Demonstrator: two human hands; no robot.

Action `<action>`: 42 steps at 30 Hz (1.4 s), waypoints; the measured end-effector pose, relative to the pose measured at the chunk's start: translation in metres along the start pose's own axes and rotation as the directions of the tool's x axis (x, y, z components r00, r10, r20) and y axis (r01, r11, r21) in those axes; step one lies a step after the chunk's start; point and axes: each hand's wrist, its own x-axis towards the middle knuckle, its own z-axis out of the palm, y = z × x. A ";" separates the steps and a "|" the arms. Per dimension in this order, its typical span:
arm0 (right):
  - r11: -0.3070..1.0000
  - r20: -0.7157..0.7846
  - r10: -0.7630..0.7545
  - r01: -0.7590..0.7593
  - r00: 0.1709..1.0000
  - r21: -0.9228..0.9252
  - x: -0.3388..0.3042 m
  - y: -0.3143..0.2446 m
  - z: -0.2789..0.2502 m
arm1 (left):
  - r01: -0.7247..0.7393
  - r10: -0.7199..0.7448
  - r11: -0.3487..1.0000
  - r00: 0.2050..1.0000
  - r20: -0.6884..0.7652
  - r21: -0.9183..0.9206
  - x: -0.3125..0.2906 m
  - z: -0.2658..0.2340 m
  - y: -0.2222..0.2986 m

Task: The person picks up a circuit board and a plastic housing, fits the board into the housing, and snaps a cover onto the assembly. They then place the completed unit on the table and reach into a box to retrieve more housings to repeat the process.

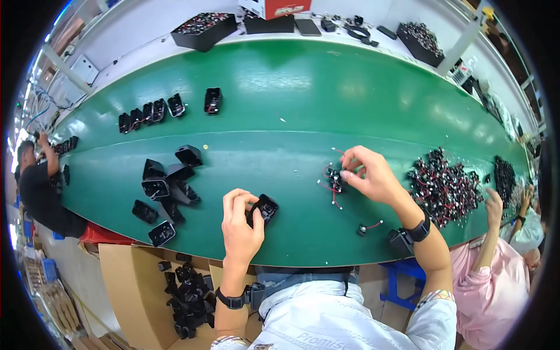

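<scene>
My left hand (240,227) is closed round an open black plastic housing (267,209), low over the green table near its front edge. Thumb and fingers grip the housing's left side. To the right, my right hand (371,175) pinches at a small cluster of black parts with red wires (334,178); the fingertips partly hide which piece is between them. One loose black part with a red wire (363,230) lies below that hand. Farther right is a large heap of the same wired parts (446,186). Several black housings (156,188) lie jumbled left of my left hand.
Several housings (158,109) stand in a row at the back left, one housing (213,100) apart. Dark bins of parts (204,32) line the back shelf. A cardboard box (125,291) holds black pieces below the edge. Co-workers sit at left (41,186) and right (490,286).
</scene>
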 end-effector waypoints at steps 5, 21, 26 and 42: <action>0.986 -0.005 0.092 -0.090 0.996 0.138 -0.008 0.008 -0.008 | -0.053 0.053 0.998 0.999 0.000 0.022 -0.019 0.026 0.004; 0.966 -0.107 0.055 -0.026 0.993 0.257 -0.047 -0.034 -0.006 | -0.343 0.297 0.918 0.928 0.227 0.201 -0.010 0.003 0.025; 0.823 -0.223 0.045 0.091 0.974 0.561 -0.061 -0.049 0.017 | -0.264 0.191 0.950 0.915 0.355 0.169 -0.012 0.006 0.011; 0.823 -0.213 0.019 0.106 0.977 0.558 -0.087 -0.059 0.079 | -0.148 0.141 0.989 0.920 0.365 -0.009 -0.032 0.019 0.023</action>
